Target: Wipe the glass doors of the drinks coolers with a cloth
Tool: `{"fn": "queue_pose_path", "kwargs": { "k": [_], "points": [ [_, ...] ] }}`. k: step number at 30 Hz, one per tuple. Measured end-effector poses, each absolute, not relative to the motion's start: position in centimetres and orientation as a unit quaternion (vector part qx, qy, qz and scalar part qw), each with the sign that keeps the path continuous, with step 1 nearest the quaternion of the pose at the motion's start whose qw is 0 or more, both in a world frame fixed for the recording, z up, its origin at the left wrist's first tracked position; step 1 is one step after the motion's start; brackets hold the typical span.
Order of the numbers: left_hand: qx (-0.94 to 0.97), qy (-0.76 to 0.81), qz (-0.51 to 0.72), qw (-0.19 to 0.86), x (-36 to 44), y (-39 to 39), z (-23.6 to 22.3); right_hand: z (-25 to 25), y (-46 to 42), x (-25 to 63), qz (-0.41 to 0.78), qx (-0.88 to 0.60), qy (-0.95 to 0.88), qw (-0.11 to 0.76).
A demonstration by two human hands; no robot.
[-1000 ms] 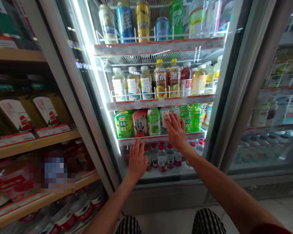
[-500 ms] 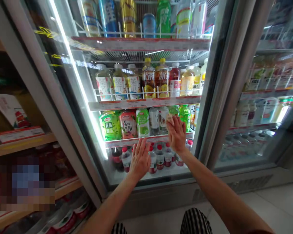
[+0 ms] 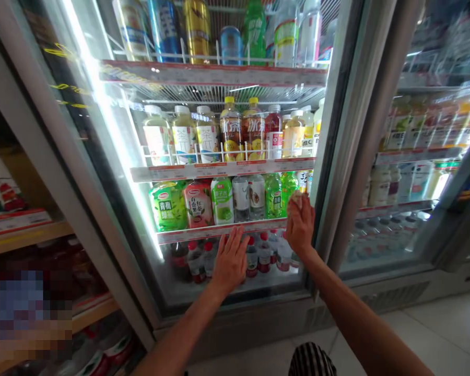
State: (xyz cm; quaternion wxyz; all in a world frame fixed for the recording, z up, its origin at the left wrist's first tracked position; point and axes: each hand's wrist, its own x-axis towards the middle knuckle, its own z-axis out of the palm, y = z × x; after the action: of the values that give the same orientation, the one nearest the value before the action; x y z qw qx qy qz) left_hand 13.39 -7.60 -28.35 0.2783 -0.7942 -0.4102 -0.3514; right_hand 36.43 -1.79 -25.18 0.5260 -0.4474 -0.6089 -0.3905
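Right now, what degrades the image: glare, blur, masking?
In the head view, the light strip is blown out; yellow reflections mark the glass; far-right bottles look soft; the pale cloth in the right hand is indistinct; pixelation masks the lower left.

Left of the left grip (image 3: 232, 261), wooden shelves (image 3: 27, 239) fronted by red-and-white price strips (image 3: 18, 222) sit in dim light. Between them and that grip, a bright light strip (image 3: 98, 94) slants down. Right of the right grip (image 3: 301, 224) rises a grey metal post (image 3: 370, 136); beyond it stands a neighbouring lit cooler (image 3: 415, 155) above a vented base panel (image 3: 395, 296). Pale floor tiles (image 3: 442, 324) spread below both grips.
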Motion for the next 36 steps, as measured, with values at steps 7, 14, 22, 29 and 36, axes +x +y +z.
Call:
{"fn": "queue_pose_path", "kwargs": {
  "k": [7, 14, 22, 29, 36],
  "points": [
    [-0.795, -0.415, -0.352, 0.268, 13.4, -7.6, -29.9, -32.7, -2.6, 38.2, -0.334, -0.493, -0.581, 0.555],
    [-0.797, -0.408, -0.349, 0.275, 12.9, -7.5, -29.7, -30.5, -1.6, 38.8, -0.317, -0.494, -0.542, 0.602],
    [-0.789, -0.412, -0.355, 0.285, 13.0, -7.2, -29.9, -29.5, -2.4, 36.0, -0.338, -0.451, -0.614, 0.552],
    [-0.79, -0.399, -0.374, 0.278, 12.8, -6.7, -28.2, -28.2, -2.7, 35.8, -0.357, -0.433, -0.66, 0.5],
    [-0.767, -0.405, -0.399, 0.297, 12.1, -5.5, -25.4, -26.0, -2.6, 31.7, -0.379, -0.391, -0.702, 0.459]
  ]
}}
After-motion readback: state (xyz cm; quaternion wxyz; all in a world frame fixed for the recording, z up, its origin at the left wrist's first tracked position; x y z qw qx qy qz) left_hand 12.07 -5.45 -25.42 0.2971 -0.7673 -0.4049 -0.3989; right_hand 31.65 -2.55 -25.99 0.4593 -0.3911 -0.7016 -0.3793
